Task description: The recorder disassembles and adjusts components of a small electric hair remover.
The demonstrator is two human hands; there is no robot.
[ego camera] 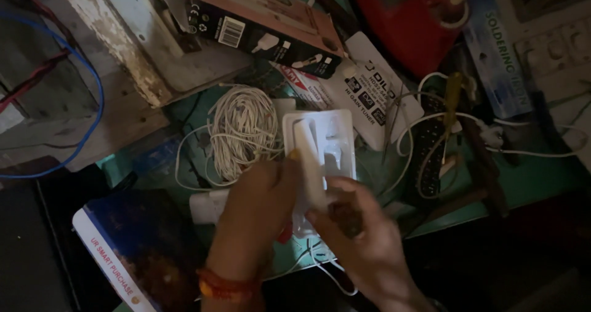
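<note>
My left hand [255,210] and my right hand [363,238] meet over a green table and together hold a long white stick-shaped piece [309,158], the left at its side, the right at its lower end. Under the piece lies a clear moulded plastic tray [335,133] with shaped hollows. A red and orange thread band sits on my left wrist. A coil of thin white cable [240,130] lies just left of the tray.
A black and pink product box [265,23] lies at the top, a white packet [375,90] beside it. A red object [412,16], a long blue box [495,53], a yellow-handled screwdriver [451,103], white wires and a booklet [132,244] surround the hands.
</note>
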